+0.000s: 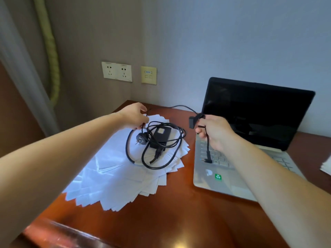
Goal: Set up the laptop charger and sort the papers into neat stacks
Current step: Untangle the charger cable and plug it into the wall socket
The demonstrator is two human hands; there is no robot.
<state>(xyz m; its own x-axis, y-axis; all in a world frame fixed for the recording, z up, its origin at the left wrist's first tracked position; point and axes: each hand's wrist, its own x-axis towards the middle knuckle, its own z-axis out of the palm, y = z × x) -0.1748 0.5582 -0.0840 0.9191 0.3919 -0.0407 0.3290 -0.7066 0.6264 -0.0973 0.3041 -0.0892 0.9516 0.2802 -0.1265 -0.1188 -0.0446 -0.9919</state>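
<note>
A black charger brick (161, 135) lies on a fanned pile of white papers (116, 174), with its thick cord coiled around it and a three-pin wall plug (140, 139) to its left. My left hand (134, 115) pinches the thin cable (180, 106) above the pile's far edge. That cable arcs right to my right hand (213, 133), which grips it near a black strap. Below my right hand, the angled laptop connector (209, 159) hangs over the keyboard. The open laptop (250, 122) has a dark screen.
Two wall sockets (116, 71) and a switch panel (148, 75) sit on the wall behind the wooden desk (179, 212). More white paper (326, 166) shows at the right edge. A curtain hangs at the left.
</note>
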